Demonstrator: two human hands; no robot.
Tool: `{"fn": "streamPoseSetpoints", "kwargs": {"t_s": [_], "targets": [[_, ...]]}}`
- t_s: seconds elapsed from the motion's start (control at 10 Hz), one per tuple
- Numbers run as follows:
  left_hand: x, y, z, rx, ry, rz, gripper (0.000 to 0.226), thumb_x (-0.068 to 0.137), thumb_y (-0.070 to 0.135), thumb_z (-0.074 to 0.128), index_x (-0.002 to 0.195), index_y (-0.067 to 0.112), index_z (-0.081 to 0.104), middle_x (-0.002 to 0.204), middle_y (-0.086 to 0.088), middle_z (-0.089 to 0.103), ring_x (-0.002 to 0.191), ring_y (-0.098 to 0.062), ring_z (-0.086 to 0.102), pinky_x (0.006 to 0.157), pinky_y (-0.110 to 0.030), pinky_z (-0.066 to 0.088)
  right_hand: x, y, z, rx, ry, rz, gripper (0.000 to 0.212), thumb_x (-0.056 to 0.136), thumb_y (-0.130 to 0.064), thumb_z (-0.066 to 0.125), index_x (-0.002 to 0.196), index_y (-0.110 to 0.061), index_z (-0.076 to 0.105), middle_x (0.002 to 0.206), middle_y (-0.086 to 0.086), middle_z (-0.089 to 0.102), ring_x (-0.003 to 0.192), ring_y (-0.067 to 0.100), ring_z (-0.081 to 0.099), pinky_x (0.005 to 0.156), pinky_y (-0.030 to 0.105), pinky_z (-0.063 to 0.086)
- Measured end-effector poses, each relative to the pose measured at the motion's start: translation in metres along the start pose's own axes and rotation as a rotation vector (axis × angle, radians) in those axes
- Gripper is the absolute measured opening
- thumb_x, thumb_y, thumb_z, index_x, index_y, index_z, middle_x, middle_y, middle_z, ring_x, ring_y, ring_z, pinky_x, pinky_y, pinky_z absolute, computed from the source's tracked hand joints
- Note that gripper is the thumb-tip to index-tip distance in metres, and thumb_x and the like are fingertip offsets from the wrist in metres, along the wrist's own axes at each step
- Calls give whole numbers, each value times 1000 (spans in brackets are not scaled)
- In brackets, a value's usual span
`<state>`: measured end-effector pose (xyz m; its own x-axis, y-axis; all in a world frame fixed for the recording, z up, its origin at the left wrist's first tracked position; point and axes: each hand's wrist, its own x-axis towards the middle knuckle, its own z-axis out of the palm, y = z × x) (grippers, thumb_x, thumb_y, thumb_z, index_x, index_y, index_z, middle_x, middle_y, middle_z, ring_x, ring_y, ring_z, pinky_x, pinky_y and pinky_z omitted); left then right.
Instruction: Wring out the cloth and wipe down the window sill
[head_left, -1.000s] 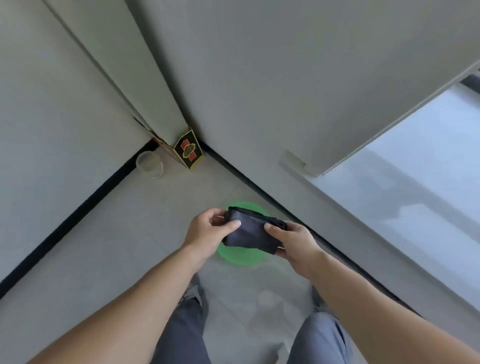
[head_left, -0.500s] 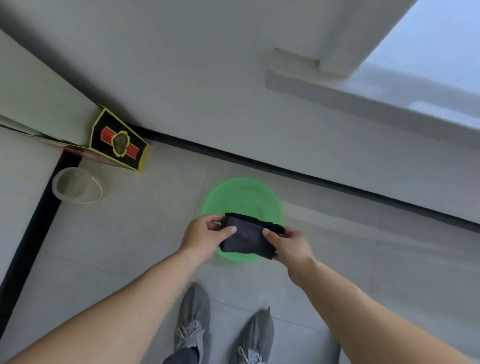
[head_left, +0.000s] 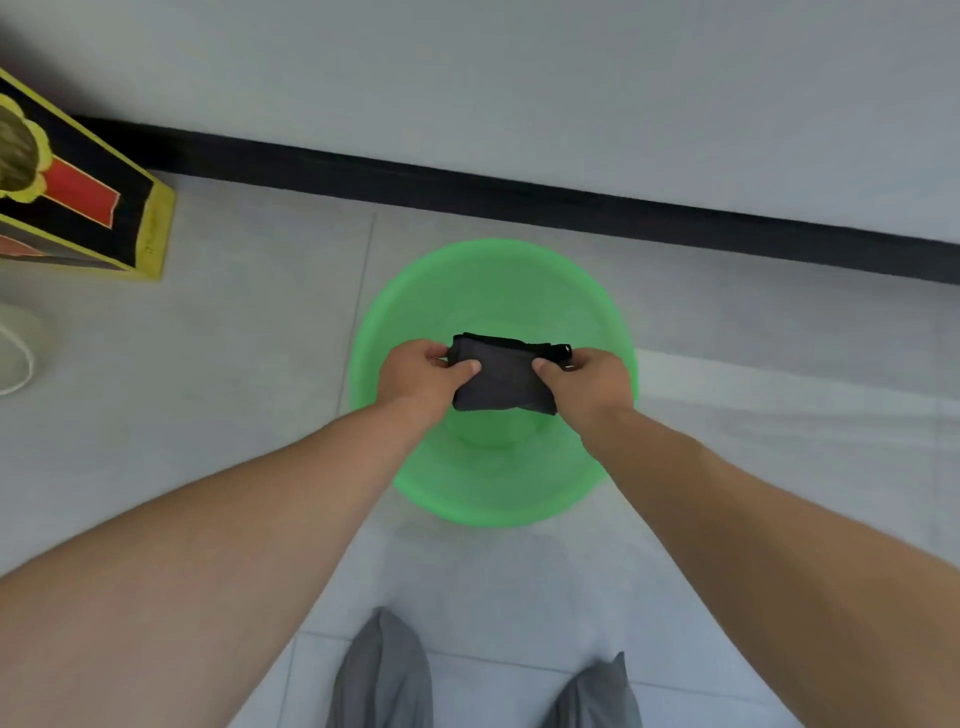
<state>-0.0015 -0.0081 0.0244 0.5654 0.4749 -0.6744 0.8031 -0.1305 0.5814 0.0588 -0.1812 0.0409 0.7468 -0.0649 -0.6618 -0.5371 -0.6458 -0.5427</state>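
We are holding the cloth (head_left: 501, 376) in the air over the green basin (head_left: 493, 488), between both hands. The cloth is folded into a compact, thick oblong. Its long axis is running left to right across our view, roughly parallel to the black baseboard (head_left: 519, 192). One short end is pointing at the left hand (head_left: 418, 382) and the other at the right hand (head_left: 592, 384). The fabric is looking dark grey, matte and soft, with stacked fold edges showing along its far side and a darker strip at the far right corner.

The left hand is gripping the left end, thumb lying across the top face and fingers curling under. The right hand is pinching the right end in the same manner, thumb on top. The two hands are staying apart, with the middle of the cloth showing between them.

The basin is round, smooth and slightly translucent plastic, and it is sitting on the pale grey tiled floor (head_left: 234, 364) near the baseboard and the plain light wall (head_left: 519, 78). We cannot tell whether it is holding water.

To the left, a rectangular box (head_left: 88, 208) printed in black, yellow and red is standing on the floor, well apart from the basin. Beside it, at the left edge, a clear rounded container (head_left: 15, 348) is only partly showing.
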Motion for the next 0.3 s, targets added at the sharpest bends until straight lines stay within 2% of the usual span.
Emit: {"fn": "streamPoseSetpoints", "kwargs": {"t_s": [0.1,0.2,0.3], "targets": [[12,-8,5,130,-16,13,53,81,34,79,124,8,64,115,-8,71,106,-28,66,97,-39,51,11,7,12,-109,-31,1,24,85,-32,73,98,-12,72,87,8,71,82,29,67,75,35,56],[12,-11,6,241,-20,36,47,87,36,71,125,10,62,116,-6,68,106,-26,64,90,-33,49,15,7,16,-200,-43,7,34,88,-33,70,114,-11,67,103,9,71,97,30,66,82,34,54],[2,-5,0,274,7,70,36,89,37,68,117,15,62,107,-1,65,92,-19,59,77,-28,43,6,2,12,-263,20,-35,44,90,-32,68,127,-11,57,114,9,67,105,29,62,85,34,50]]}}
